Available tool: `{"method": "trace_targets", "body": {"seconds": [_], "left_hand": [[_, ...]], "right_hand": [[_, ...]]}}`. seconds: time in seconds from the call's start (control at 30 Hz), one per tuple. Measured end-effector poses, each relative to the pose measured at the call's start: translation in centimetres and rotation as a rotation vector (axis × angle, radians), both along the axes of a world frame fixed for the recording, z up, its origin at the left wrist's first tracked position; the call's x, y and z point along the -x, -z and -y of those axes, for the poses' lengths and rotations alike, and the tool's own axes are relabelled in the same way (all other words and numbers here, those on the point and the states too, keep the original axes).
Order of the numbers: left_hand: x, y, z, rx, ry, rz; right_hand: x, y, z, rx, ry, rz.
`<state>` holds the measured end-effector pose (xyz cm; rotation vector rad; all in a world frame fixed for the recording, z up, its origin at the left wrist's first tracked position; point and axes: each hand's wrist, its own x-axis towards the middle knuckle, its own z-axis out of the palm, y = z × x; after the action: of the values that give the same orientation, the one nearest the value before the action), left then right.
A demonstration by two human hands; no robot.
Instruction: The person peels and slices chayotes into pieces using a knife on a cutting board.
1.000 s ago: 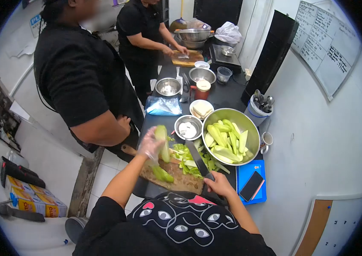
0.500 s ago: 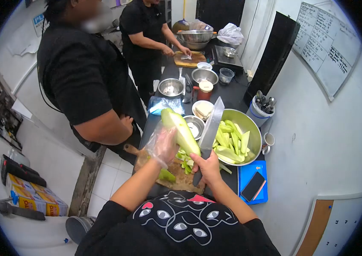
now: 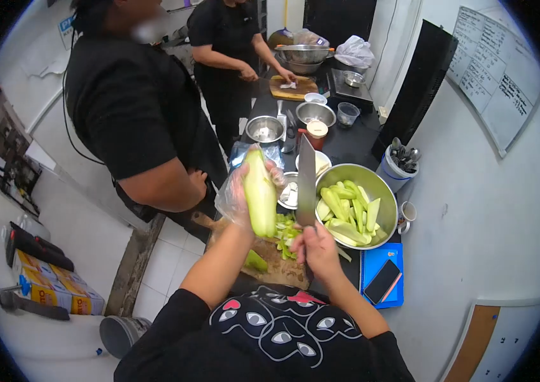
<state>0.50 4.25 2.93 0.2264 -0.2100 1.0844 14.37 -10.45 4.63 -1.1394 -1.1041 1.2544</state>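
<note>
Apparently between cuts, gripping the pale green vegetable (image 3: 259, 198) above the cutting board (image 3: 288, 272) with the gloved left hand (image 3: 234, 194) and clamping right hand (image 3: 321, 252) fingers round the knife (image 3: 307, 184), probably needing steady hold and careful blade angle

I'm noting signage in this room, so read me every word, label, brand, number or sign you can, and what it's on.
"PL": on the sign; the rest can't be read.
"TO": seemingly, on the boxes; the rest is blurred.
Whiteboard: handwriting, too small to read.
Lower board: marks, too small.
</note>
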Motion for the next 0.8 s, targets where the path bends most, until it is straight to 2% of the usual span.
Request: {"method": "trace_targets", "body": {"seconds": [0.07,0.13,0.17,0.27,0.47,0.8], "left_hand": [[0.4,-0.2,0.3,0.054,-0.074,-0.052],[1.0,-0.2,0.6,0.128,-0.139,-0.139],[1.2,0.5,0.0,0.061,-0.103,-0.098],[1.4,0.2,-0.2,0.076,-0.097,-0.114],[1.0,-0.4,-0.7,-0.055,-0.048,-0.098],[0.8,-0.6,-0.7,-0.053,-0.068,-0.124]], "right_hand": [[-2.4,2.6,0.4,-0.154,0.046,0.345],[-3.6,2.4,1.7,-0.163,0.097,0.546],[-3.9,2.2,2.3,-0.166,0.124,0.645],[-4.2,2.2,3.9,-0.149,0.104,0.883],[-3.7,1.4,4.9,-0.108,0.088,0.981],[-3.6,2.6,4.5,-0.148,0.036,1.024]]}}
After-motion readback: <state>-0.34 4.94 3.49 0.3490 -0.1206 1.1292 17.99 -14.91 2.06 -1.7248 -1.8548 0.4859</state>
